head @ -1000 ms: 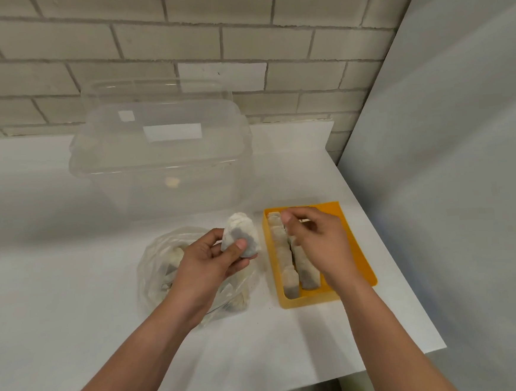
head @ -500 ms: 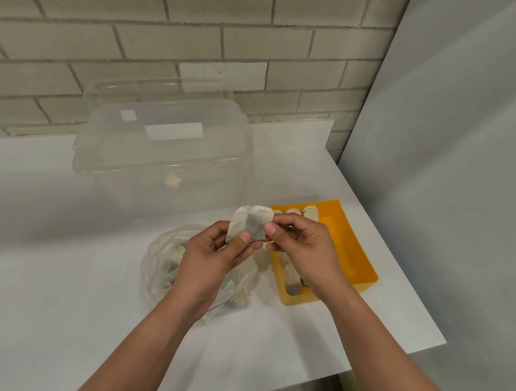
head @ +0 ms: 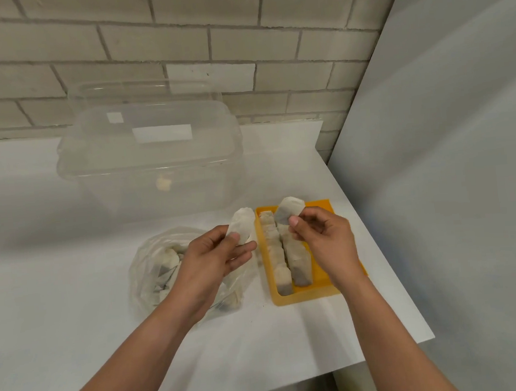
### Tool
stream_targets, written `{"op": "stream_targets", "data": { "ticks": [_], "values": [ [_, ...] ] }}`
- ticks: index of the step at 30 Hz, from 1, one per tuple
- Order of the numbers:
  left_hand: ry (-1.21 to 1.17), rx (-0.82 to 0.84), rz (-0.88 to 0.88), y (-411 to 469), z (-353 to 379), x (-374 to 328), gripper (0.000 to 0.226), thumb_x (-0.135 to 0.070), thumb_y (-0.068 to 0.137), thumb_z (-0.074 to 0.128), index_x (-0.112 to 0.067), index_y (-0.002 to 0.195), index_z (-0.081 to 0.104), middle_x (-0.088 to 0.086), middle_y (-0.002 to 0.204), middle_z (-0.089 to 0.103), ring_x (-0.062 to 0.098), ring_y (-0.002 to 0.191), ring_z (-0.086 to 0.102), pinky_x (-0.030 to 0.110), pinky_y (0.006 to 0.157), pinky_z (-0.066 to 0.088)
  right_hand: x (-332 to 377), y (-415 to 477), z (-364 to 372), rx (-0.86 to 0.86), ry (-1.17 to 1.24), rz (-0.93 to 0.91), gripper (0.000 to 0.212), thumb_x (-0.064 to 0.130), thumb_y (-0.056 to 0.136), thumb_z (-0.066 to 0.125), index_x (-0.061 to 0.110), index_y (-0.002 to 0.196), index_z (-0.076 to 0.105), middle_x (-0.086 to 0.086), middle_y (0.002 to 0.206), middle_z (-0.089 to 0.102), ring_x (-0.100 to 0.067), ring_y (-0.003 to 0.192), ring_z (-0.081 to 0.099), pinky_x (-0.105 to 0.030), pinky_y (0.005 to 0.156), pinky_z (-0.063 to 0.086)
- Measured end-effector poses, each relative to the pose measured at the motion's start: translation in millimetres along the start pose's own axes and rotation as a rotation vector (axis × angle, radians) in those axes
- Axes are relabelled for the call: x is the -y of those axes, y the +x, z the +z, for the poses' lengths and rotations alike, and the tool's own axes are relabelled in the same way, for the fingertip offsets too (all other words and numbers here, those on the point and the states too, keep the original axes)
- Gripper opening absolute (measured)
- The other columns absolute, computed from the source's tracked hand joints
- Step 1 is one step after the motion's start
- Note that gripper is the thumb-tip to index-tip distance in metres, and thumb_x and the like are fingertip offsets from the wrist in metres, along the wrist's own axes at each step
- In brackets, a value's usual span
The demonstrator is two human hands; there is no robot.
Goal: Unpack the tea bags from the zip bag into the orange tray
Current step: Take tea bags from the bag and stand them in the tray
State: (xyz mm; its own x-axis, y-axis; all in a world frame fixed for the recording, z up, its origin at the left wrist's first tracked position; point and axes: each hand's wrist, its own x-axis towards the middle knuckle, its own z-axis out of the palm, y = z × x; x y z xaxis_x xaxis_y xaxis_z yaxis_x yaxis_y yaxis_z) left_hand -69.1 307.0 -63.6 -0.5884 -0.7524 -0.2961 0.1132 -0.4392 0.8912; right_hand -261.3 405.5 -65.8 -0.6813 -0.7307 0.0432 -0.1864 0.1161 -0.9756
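Observation:
The orange tray (head: 327, 290) lies on the white table at the right, with two rows of tea bags (head: 297, 260) packed along its left side. Left of it the clear zip bag (head: 145, 275) lies open with several tea bags inside. My left hand (head: 215, 263) is above the bag and pinches a small stack of tea bags (head: 243, 225) between thumb and fingers. Above the tray, my right hand (head: 325, 242) pinches a single tea bag (head: 290, 209) by its lower edge.
A large clear plastic tub (head: 152, 160) with its lid stands behind the zip bag near the brick wall. The table's right edge (head: 377, 241) runs just beyond the tray, next to a grey wall.
My right hand came over to the stack in my left hand, took one tea bag off it and moved back right above the tray. The left hand stayed over the zip bag.

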Motion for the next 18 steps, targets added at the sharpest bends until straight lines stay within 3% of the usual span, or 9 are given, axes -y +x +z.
{"op": "stream_targets", "data": {
  "ticks": [5, 9, 18],
  "values": [
    [0.190, -0.094, 0.071, 1.6, -4.3, 6.1, 0.020, -0.018, 0.105, 0.059, -0.020, 0.107, 0.079, -0.002, 0.100, 0.077, 0.015, 0.099, 0.074, 0.033, 0.082, 0.059, -37.1, 27.4, -22.4, -0.156, -0.323, 0.057, 0.008, 0.023, 0.097, 0.067, 0.028, 0.094, 0.072, 0.009, 0.083, 0.074, -0.011, 0.080, 0.070, -0.028, 0.075, 0.053],
    [0.202, -0.101, 0.104, 1.1, -5.5, 5.5, 0.019, -0.012, 0.104, 0.059, -0.017, 0.107, 0.078, 0.000, 0.095, 0.076, 0.016, 0.094, 0.075, 0.029, 0.079, 0.058, -62.4, 42.0, -26.7, -0.109, -0.584, 0.127, 0.011, 0.019, 0.099, 0.061, 0.020, 0.103, 0.071, 0.002, 0.100, 0.073, -0.016, 0.087, 0.060, -0.027, 0.077, 0.043],
    [0.133, -0.091, 0.099, -1.4, -5.8, 5.1, 0.017, -0.007, 0.103, 0.060, -0.010, 0.110, 0.075, 0.014, 0.104, 0.077, 0.021, 0.100, 0.077, 0.025, 0.086, 0.061, -80.1, 53.9, -15.2, -0.033, -0.657, 0.234, 0.018, 0.012, 0.101, 0.055, 0.015, 0.107, 0.072, -0.008, 0.111, 0.073, -0.027, 0.097, 0.064, -0.027, 0.078, 0.044]
  ]
}}
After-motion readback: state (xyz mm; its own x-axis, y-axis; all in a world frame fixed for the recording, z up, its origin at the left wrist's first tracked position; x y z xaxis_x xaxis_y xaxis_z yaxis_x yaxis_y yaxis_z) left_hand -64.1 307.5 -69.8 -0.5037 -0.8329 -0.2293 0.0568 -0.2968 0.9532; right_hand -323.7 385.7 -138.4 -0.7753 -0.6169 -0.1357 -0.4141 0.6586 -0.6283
